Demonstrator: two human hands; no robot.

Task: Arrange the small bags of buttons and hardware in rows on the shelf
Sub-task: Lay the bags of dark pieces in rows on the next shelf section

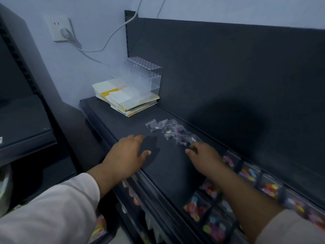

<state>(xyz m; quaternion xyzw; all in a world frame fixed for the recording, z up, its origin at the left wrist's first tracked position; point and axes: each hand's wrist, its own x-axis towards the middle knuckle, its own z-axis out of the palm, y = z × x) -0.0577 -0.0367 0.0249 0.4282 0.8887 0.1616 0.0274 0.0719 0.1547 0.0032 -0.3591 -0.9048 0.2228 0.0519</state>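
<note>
Two hands beside a pile of little bags

The pile of small bags (168, 131) lies on the dark shelf (167, 173). The left hand (128, 155) is just left of the pile, flat on the shelf, fingers spread, holding nothing. The right hand (204, 155) is at the pile's right edge, fingers bent. It is blurry, so I cannot tell if it pinches a bag. Bright button bags (249, 173) lie right of the pile.

Holding up, along dark shelf (168, 169): small clear bags (168, 131) lying heaped mid-length; paper stack (123, 97) sitting at far end; coloured-button bags (249, 173) lying in rows at near end, blurred.
</note>
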